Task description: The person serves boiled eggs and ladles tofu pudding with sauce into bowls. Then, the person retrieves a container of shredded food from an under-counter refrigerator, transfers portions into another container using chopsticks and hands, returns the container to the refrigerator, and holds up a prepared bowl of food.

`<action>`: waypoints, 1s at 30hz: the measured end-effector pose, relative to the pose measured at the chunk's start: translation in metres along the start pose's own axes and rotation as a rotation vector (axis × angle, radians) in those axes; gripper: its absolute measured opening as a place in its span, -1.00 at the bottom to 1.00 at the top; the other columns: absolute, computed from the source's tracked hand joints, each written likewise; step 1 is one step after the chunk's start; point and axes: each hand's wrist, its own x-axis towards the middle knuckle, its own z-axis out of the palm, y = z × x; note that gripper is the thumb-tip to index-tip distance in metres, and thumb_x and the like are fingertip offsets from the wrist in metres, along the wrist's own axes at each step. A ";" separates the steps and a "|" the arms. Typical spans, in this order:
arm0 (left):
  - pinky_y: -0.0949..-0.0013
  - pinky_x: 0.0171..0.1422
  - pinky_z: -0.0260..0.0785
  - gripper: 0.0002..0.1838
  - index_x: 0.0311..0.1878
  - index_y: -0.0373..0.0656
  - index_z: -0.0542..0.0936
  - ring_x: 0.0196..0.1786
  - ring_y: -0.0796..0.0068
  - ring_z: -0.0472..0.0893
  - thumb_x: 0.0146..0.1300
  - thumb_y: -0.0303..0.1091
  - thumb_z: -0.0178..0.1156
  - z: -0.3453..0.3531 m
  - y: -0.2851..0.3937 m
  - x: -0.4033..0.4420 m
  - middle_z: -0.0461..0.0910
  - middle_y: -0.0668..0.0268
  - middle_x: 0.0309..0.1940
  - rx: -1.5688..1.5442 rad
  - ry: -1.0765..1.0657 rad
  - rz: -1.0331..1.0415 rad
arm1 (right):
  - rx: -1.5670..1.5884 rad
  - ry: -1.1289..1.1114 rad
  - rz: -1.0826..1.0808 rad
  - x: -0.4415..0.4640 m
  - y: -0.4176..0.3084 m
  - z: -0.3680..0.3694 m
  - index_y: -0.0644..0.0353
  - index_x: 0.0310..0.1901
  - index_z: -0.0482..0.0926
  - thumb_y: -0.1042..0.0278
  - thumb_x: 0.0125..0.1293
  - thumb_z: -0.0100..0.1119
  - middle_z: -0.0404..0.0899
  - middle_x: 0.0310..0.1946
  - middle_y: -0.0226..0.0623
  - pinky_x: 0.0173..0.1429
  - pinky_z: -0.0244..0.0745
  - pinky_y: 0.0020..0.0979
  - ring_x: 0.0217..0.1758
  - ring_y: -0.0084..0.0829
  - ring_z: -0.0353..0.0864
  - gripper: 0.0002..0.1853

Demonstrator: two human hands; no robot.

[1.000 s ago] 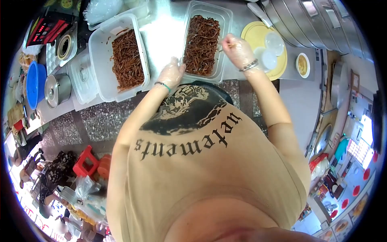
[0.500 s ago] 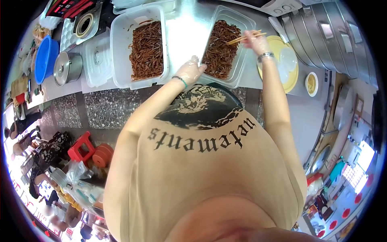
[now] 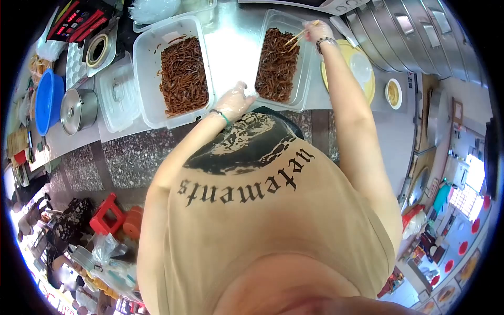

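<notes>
My left hand (image 3: 234, 102), in a thin clear glove, is at the near left corner of the smaller clear tub (image 3: 302, 86). Its fingers are apart, and one reaches the tub's rim. My right hand (image 3: 317, 32), gloved too, is closed on wooden chopsticks (image 3: 297, 39) above the far right side of that tub. The chopstick tips touch the dark brown shredded food (image 3: 275, 68) inside. To the left stands a larger translucent tub (image 3: 146, 79) with more brown shredded food (image 3: 184, 79).
A yellow lid (image 3: 369, 86) with clear round plastic pieces and a small white bowl (image 3: 393, 93) lie right, near stacked metal steamers (image 3: 388, 37). Left are a clear lid (image 3: 118, 94), a metal pot (image 3: 79, 111), a blue basin (image 3: 48, 102) and a tape roll (image 3: 97, 51). People are at lower left.
My right hand has moved towards the far side of the smaller tub, with the chopsticks now angled down into the food. My left hand's fingers have loosened at the rim. The camera view has shifted.
</notes>
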 end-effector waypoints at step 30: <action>0.12 0.12 0.34 -0.59 -0.13 -0.40 0.49 -0.02 -0.03 0.51 0.24 -0.16 0.12 0.038 0.016 0.035 0.51 -0.14 -0.18 -0.193 0.520 -0.077 | 0.033 -0.292 -0.084 -0.111 0.110 -0.010 0.23 -0.34 0.44 0.13 0.35 0.15 0.47 -0.66 -0.40 -0.48 0.34 -0.56 -0.60 -0.60 0.42 -0.69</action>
